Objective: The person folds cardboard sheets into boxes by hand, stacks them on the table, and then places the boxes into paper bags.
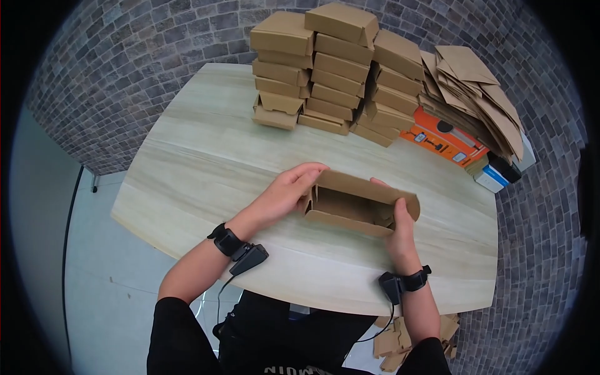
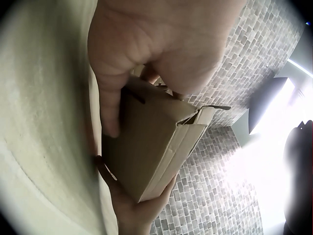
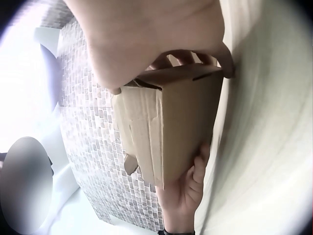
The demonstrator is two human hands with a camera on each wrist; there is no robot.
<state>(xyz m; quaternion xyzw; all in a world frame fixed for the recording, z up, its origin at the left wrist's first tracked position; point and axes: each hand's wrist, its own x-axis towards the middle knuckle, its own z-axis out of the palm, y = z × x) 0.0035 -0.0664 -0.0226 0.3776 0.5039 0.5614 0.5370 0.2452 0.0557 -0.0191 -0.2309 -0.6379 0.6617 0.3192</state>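
Note:
A long brown cardboard box (image 1: pixel 347 220) with its top uncovered is held over the table, its hollow inside facing up toward the head camera. My left hand (image 1: pixel 284 199) grips the box's left end, thumb along the upper corner. At the opposite end, my right hand (image 1: pixel 401 234) holds it with the thumb over the near right corner and fingertips showing behind the far wall. The left wrist view shows the box's smooth outer side (image 2: pixel 142 142) and a folded edge. Fingers curl around the box's end (image 3: pixel 190 73) in the right wrist view; some are hidden.
Stacks of folded cardboard boxes (image 1: pixel 337 59) stand along the table's (image 1: pixel 194 150) back edge. Right of them, flat cardboard sheets (image 1: pixel 475 94) lie over an orange box (image 1: pixel 440 139), beside a small blue-and-white box (image 1: pixel 492 179). More cardboard pieces (image 1: pixel 394 342) lie below the front edge.

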